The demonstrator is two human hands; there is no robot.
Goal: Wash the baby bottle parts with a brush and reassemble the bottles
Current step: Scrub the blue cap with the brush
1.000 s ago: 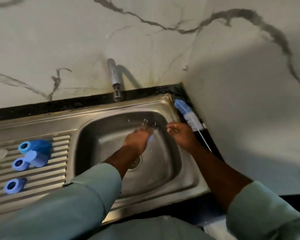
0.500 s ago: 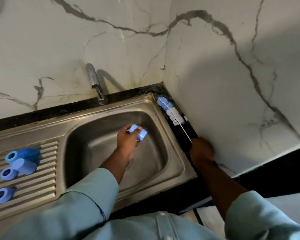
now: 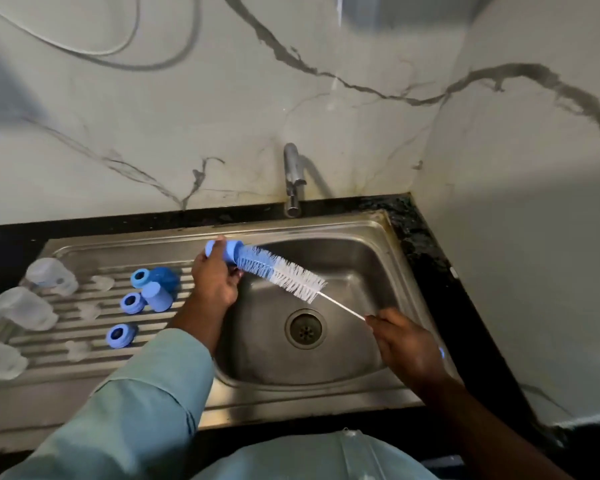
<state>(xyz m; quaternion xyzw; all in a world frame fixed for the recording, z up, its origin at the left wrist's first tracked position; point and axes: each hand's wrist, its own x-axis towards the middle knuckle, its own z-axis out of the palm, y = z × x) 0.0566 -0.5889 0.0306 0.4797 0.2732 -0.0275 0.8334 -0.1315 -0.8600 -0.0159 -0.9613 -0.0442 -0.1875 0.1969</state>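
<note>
Over the steel sink (image 3: 378, 233), left hand (image 3: 215, 282) grips a blue cap (image 3: 227, 251); right hand (image 3: 407, 344) pinches the bristly brush (image 3: 284, 273) wire.

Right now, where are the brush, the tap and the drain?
brush (image 3: 284, 273): head view, on the bristles.
tap (image 3: 292, 178): head view, on the metal spout.
drain (image 3: 305, 328): head view, on the strainer in the sink floor.
</note>
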